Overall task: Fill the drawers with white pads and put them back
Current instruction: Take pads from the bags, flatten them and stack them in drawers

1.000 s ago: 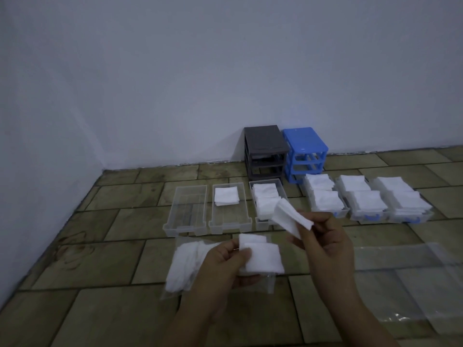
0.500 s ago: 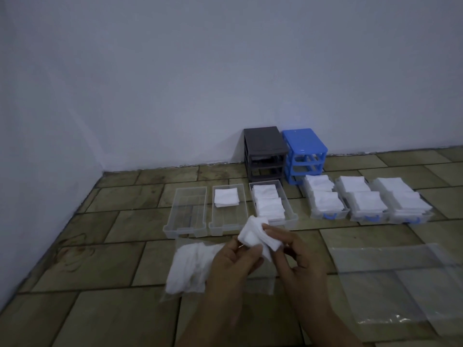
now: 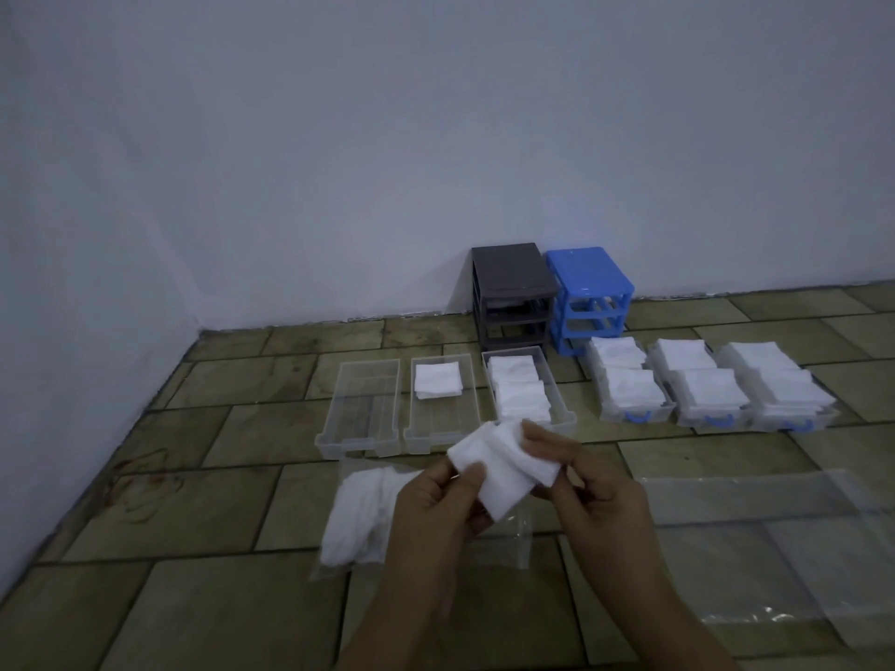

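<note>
hands: left hand and right hand both pinch a white pad stack
target: half-filled middle drawer sits just ahead, slightly left (left hand's closer)

A tiled floor carries everything. Against the wall stand a grey drawer frame and a blue drawer frame, touching. Before them lie three clear drawers (one bare, one part-filled, one full) and three blue-handled drawers heaped with white pads. Nearer lie a bag of pads and a flat plastic bag.
</note>
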